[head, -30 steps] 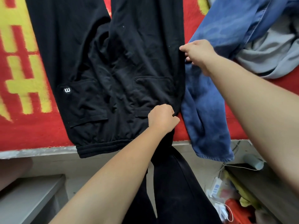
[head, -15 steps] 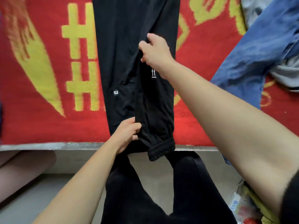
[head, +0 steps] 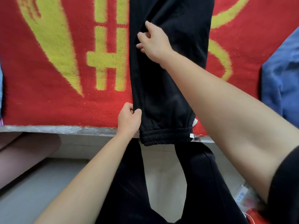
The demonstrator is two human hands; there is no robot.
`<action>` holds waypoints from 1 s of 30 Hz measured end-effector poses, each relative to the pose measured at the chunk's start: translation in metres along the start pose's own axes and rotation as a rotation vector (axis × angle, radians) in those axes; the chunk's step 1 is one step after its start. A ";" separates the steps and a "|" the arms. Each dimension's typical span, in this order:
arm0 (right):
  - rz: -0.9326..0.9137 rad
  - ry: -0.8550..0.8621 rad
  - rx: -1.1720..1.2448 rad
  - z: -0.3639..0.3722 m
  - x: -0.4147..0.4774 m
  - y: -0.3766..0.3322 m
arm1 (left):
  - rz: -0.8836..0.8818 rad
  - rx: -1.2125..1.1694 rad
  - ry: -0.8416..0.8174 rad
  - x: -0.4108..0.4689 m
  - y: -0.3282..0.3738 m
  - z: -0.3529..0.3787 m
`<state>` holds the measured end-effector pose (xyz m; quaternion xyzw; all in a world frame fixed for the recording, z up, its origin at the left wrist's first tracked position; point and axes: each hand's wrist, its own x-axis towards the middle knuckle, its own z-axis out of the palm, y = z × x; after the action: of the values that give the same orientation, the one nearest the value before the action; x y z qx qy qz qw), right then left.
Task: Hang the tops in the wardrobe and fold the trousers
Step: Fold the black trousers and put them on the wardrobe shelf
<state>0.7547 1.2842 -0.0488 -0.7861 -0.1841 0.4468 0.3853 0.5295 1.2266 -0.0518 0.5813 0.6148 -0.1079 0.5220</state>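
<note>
A: Position of black trousers (head: 169, 94)?

B: Found flat on red pile mat (head: 48, 102) covering the surface (head: 48, 129), doubled lengthwise into one narrow band. Running from 12 o'clock down to centre. Ending at 6 o'clock in elastic waistband (head: 166, 136), slightly overhanging the surface edge. Noted small white tag (head: 191, 135) at the band's 3 o'clock corner.

A: State of left hand (head: 129, 120)?

B: Curled tight, pinching the trousers' 9 o'clock edge just above the waistband.

A: And right hand (head: 153, 41)?

B: Placed higher over the same garment, toward 12 o'clock. Recorded fingers (head: 146, 24) loosely spread, gripping nothing. Cannot tell whether palm touches the cloth.

A: Anything else logged?

B: Logged yellow characters (head: 106, 59) woven into the mat at 10 o'clock. Blue denim garment (head: 281, 88) at 3 o'clock, well apart from the trousers. Wearer's legs in black (head: 210, 175) at 6 o'clock, below the surface edge. Blurred packets (head: 242, 196) on pale floor (head: 163, 159) at 5 o'clock.
</note>
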 end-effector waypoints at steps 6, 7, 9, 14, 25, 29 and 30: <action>-0.017 0.163 -0.085 -0.030 -0.052 0.040 | 0.091 0.145 0.066 -0.014 0.002 0.012; -0.020 0.187 -0.141 -0.036 -0.064 0.048 | 0.094 0.175 0.082 -0.015 0.003 0.013; -0.021 0.229 -0.245 -0.047 -0.086 0.065 | 0.122 0.259 0.125 -0.018 0.005 0.015; 0.008 0.321 -0.325 -0.066 -0.124 0.100 | 0.185 0.391 0.208 -0.028 -0.001 0.018; 0.371 0.189 -0.320 -0.041 -0.187 0.161 | 0.124 0.562 0.078 -0.036 -0.013 0.018; 0.391 0.094 -0.378 -0.049 -0.185 0.155 | 0.141 0.575 -0.002 -0.034 -0.004 0.014; 0.390 0.053 -0.405 -0.052 -0.181 0.152 | 0.135 0.590 -0.026 -0.034 -0.001 0.012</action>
<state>0.6937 1.0501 -0.0490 -0.8791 -0.1047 0.4460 0.1317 0.5273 1.1973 -0.0318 0.7458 0.5102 -0.2546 0.3445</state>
